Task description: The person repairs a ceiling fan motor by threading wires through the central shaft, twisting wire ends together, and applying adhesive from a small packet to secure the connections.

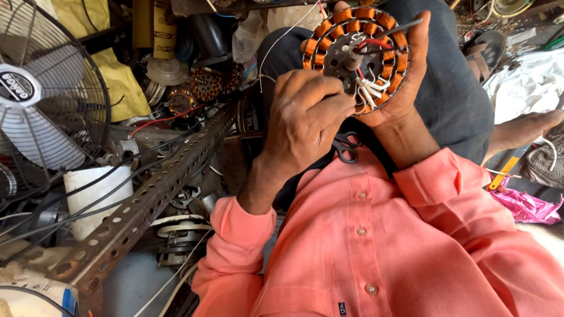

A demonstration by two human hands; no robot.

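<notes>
My right hand (405,88) holds up a round fan-motor stator (356,56) ringed with orange copper coils, palm behind it and fingers curled over its right rim. Red, black and white leads come out near its centre shaft. My left hand (305,117) is closed, its fingertips pinching the white sleeved leads (369,95) at the lower edge of the stator. A thin white wire (282,36) trails up and left from there. Black-handled scissors (346,147) lie on my lap just below my left hand, between both salmon sleeves.
A table fan (41,94) stands at the left. A rusty perforated angle bar (147,199) runs diagonally past a white cylinder (94,194). More wound stators (205,85) lie behind. A bare foot (523,129), pink plastic (523,205) and white cloth (529,82) are at the right.
</notes>
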